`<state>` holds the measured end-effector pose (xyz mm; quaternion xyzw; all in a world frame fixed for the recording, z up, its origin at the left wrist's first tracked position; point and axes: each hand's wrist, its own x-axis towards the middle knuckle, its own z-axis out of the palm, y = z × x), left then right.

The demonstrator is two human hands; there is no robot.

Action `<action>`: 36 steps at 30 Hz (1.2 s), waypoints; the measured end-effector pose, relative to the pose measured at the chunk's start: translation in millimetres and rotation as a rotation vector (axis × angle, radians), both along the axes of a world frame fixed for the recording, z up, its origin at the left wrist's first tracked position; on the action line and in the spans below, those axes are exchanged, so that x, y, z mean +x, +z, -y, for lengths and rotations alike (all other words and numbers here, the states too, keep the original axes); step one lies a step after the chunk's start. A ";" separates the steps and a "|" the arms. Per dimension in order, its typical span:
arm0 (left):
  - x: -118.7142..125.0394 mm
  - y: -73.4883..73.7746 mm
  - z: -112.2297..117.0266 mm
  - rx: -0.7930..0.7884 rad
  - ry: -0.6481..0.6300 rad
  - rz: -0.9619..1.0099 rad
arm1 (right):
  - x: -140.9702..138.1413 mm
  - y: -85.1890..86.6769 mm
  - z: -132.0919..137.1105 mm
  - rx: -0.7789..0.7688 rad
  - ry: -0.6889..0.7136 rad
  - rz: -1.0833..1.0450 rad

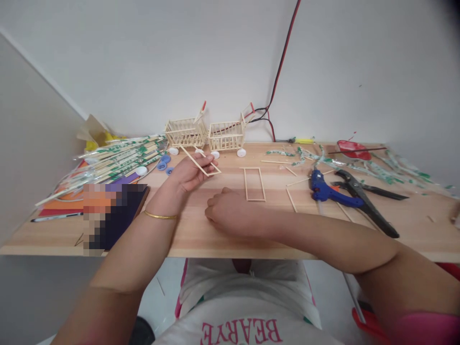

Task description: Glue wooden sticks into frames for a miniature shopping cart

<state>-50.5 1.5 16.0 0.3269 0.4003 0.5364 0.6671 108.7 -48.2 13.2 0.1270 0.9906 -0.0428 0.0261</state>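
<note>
My left hand (196, 171) is closed on a three-sided frame of thin wooden sticks (213, 173), lifted above the table and tilted. Lower and to the right, my right hand (227, 210) rests low over the tabletop with its fingers curled; what they hold, if anything, is hidden. A second stick frame, a rectangle (265, 188), lies flat just beyond my right wrist. Behind my left hand stand two small carts built of sticks, the left cart (185, 130) and the right cart (226, 134), both on white wheels with red-tipped handles.
On the right lie a blue glue gun (319, 186), black-handled pliers (372, 211) and torn green-printed wrappers (388, 167). Loose sticks (291, 200) are scattered nearby. Wrapped chopsticks (122, 158), blue rings (162, 166) and a dark blue pad (124, 211) occupy the left side.
</note>
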 end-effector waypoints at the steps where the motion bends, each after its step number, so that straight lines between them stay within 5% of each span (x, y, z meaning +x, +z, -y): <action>1: 0.1 -0.5 0.0 -0.005 0.004 0.001 | -1.1 0.2 1.6 0.011 -0.002 0.014; 5: -0.2 -3.2 -0.7 0.004 -0.023 0.004 | 6.8 9.4 -2.9 -0.044 -0.048 -0.004; 10: 0.1 -5.1 -2.1 -0.003 -0.020 -0.004 | 32.0 22.7 -26.0 -0.108 -0.296 -0.122; 16: -1.0 -9.7 -4.4 0.022 -0.048 0.006 | 27.1 9.6 -32.0 -0.283 -0.197 -0.174; 36: 0.0 -12.4 -6.6 -0.037 -0.014 -0.031 | -7.6 0.9 -23.2 -0.017 -0.210 0.053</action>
